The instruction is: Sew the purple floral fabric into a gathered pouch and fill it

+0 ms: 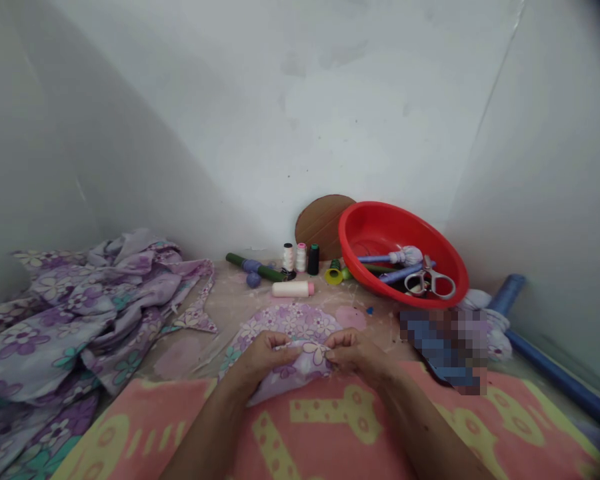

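Observation:
A piece of purple flowered fabric (290,321) lies in front of me, its near edge folded up toward me. My left hand (267,357) pinches that folded edge between thumb and fingers. On the other side, my right hand (354,353) grips the same edge at its right end, fingertips pressed together. Whether a needle or pin is between the right fingers cannot be made out. The fabric's near part hangs over a pink and yellow patterned cloth (320,440).
Crumpled flowered cloth (115,300) heaps at left. Behind stand several thread spools (301,259), with a pale thread cone (291,289) lying down. A red basin (405,220) holding scissors (430,283) leans at right, near a blurred dark object (437,347) and a blue stick (565,377).

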`<state>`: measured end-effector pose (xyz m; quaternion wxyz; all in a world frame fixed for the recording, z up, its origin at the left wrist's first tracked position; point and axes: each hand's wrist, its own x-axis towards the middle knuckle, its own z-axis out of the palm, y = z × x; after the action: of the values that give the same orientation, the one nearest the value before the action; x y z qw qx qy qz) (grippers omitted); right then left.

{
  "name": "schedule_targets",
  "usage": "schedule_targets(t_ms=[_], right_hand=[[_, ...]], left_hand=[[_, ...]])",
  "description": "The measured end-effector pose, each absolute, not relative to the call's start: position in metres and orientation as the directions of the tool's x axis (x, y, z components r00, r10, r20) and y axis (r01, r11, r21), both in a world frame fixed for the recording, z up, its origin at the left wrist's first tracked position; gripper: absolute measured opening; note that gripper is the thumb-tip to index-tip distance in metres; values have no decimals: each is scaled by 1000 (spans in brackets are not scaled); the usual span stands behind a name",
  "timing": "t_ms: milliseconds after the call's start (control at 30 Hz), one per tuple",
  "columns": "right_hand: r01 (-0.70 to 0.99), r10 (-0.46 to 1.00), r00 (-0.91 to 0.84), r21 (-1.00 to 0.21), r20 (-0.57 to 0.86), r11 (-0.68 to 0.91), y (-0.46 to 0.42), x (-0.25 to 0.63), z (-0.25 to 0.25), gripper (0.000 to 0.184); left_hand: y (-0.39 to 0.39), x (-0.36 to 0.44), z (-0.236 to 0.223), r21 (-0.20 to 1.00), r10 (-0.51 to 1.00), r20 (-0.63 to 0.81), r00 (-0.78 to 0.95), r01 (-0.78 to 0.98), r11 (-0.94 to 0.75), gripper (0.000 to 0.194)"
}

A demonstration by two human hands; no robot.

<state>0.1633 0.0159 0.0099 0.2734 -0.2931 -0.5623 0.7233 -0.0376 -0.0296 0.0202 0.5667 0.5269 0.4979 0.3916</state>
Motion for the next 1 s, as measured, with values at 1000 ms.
schedule_targets(t_ms=[1000], right_hand=[[116,763,-638,-992,-109,-45,10,154,9,13]], left_hand=[[-35,-21,28,953,969,51,240,279,-119,37]])
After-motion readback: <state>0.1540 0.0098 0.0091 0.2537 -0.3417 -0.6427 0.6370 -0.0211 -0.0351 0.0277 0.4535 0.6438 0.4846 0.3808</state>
